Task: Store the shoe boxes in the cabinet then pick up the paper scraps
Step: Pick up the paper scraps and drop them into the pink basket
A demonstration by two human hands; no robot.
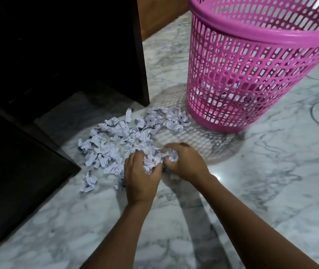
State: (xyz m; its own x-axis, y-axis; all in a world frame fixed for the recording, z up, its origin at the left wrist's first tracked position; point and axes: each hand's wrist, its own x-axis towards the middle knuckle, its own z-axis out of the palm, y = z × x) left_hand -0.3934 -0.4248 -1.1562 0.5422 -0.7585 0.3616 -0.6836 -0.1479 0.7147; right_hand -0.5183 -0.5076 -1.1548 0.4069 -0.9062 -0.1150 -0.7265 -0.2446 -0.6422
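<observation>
Now gathering: both hands on one wad

Left hand and right hand curl round a shared wad of paper scraps, low over the marble floor. Loose scraps lie beyond in a band running near-left to far-right, ending just beside the pink basket. They are crumpled, with no facing. Risk: the overfull wad sheds pieces on the lift, and some may slide under the dark cabinet.

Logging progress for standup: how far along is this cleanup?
Done: no shoe boxes on the floor; some paper already lies in the pink basket. In hand: the left hand and right hand both grip a bunch of scraps. Left: a scattered pile of scraps on the floor by the dark cabinet.
</observation>
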